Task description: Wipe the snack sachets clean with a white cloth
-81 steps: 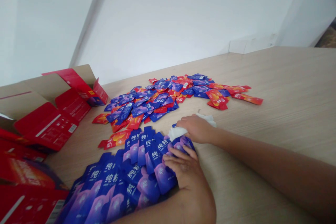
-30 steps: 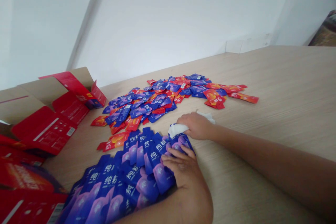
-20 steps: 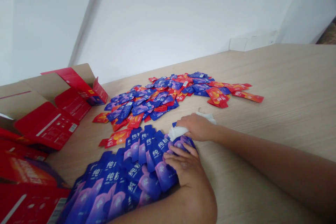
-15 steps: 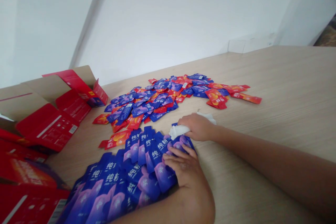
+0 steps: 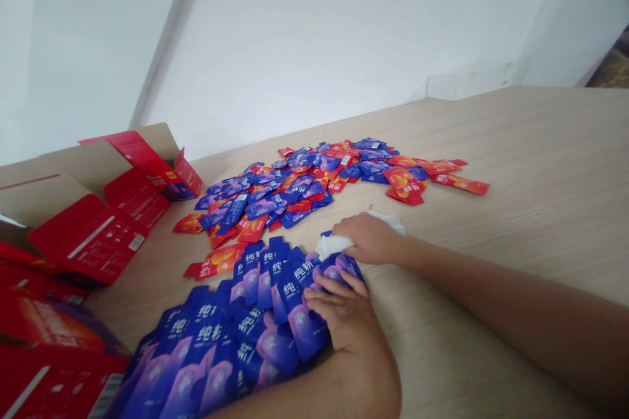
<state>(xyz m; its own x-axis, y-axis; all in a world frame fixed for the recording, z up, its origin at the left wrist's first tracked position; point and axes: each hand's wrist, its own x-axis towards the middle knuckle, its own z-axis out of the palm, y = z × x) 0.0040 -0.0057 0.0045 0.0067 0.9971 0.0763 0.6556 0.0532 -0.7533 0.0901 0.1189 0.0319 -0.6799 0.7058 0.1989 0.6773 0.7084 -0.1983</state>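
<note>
My right hand (image 5: 369, 237) is closed around a crumpled white wipe (image 5: 335, 247), pressed on the upper end of a blue and purple sachet (image 5: 334, 267). My left hand (image 5: 344, 311) lies with its fingers spread on the lower part of that same sachet. Under and beside the left hand, rows of overlapping blue sachets (image 5: 211, 334) lie face up with white lettering. The left forearm crosses in front of them and hides some of the nearest ones.
Beyond the hands is a loose heap of blue and red sachets (image 5: 299, 186). Red cardboard boxes with open flaps (image 5: 98, 236) stand along the left. A white wall (image 5: 344, 39) rises behind the wooden table (image 5: 531, 209), with a low white block (image 5: 466, 84) at its base.
</note>
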